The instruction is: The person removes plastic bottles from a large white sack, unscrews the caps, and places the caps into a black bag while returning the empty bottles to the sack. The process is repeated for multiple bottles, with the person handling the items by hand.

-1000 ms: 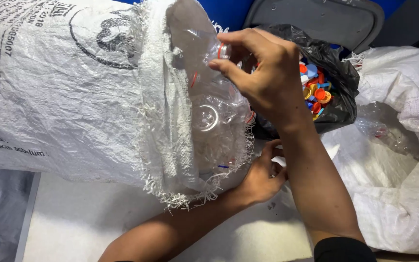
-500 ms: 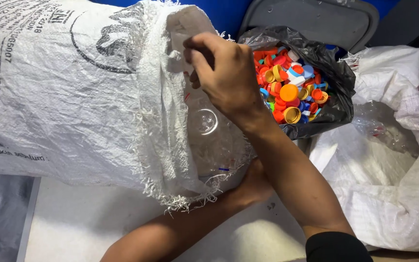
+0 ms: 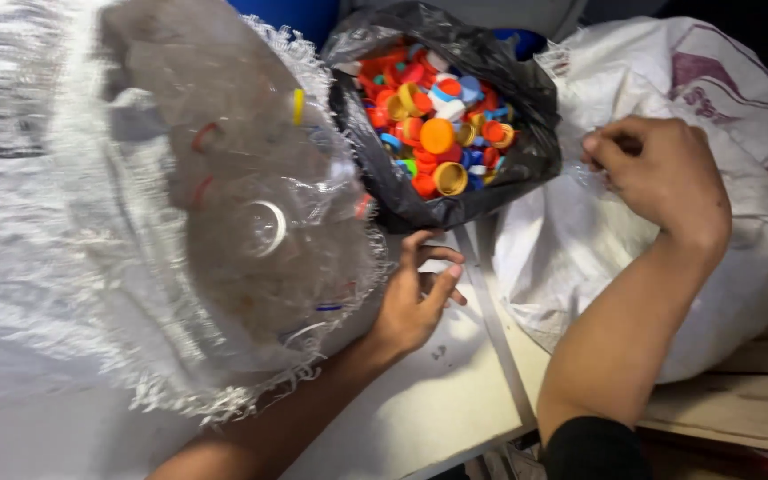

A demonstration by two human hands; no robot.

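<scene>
A black plastic bag sits open in the middle, soft and shiny and crinkled. It is full of little round bottle caps, mostly red and orange, with some yellow, blue and white ones.

To the left of the black bag lies a big white woven sack on its side. Its mouth faces the black bag and has a frayed, stringy edge. Inside it are clear squashed plastic bottles, some with red or yellow rings on their necks. Faint dark print shows on the sack's far left, too blurry to make out.

To the right of the black bag is another white woven sack, bumpy and full, with a dull red mark near its top.

The left hand rests on the pale table, just below the black bag and beside the mouth of the left sack. Its fingers are loosely curled and a bit apart, holding nothing I can see.

The right hand is over the right sack, right of the black bag. Its fingers are bunched together, pinching something thin and clear that I cannot make out.
</scene>
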